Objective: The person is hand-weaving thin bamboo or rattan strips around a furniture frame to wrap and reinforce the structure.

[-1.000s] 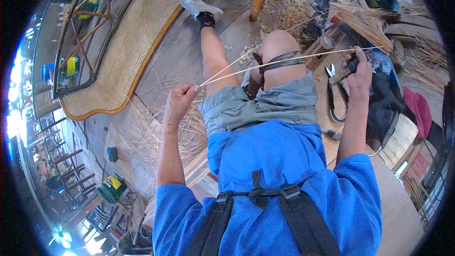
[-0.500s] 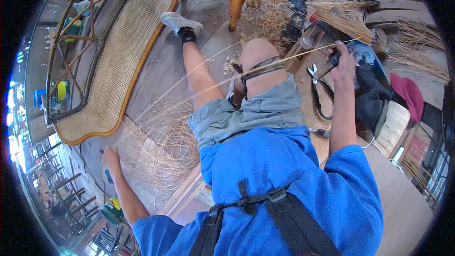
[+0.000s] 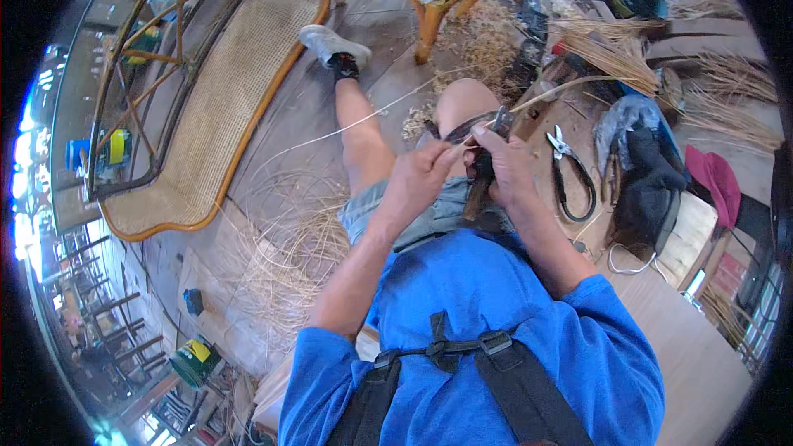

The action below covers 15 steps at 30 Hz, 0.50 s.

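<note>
While the left hand (image 3: pixel 423 172) and right hand (image 3: pixel 510 169) work close together above the lap (image 3: pixel 423 227), the pale strip (image 3: pixel 547 97) sits between them, probably for close control.
Left thumb and fingers pinch the strip; right fingers wrap a wooden-handled tool (image 3: pixel 477 196), thumb pressed beside the strip, seemingly to steady both. The strip's free length runs up and rightward past the bent knee (image 3: pixel 465 101), perhaps to keep it off the body; whether they touch, I cannot tell. Black-handled shears (image 3: pixel 562 150) lie on the surface (image 3: pixel 585 122) near the right forearm, apparently for easy reach.
</note>
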Tool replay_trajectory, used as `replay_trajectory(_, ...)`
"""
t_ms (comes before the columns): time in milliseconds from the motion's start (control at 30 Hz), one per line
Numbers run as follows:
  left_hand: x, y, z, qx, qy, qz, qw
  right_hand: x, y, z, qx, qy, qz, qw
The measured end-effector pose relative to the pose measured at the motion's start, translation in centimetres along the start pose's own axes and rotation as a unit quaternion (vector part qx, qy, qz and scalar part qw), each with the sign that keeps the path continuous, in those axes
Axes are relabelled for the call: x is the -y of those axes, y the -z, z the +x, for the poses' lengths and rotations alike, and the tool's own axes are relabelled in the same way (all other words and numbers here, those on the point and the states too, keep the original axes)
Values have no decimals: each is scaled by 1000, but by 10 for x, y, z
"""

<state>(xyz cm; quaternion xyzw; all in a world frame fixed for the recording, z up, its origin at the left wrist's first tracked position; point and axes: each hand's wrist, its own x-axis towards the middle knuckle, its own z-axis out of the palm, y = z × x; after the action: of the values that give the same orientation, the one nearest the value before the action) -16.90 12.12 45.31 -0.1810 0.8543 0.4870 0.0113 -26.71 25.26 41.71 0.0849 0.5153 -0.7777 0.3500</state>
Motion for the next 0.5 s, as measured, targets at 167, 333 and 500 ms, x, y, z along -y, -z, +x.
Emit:
replay_trajectory(167,75,38,-35,-40,132,-22,990,69,51,33,-35,58,-51,996)
replay_trajectory(333,77,46,-51,8,158,-55,986,78,57,12,-5,9,-128,992)
replay_trajectory(500,76,26,-64,89,163,12,982,10,175,34,-132,104,-538,826)
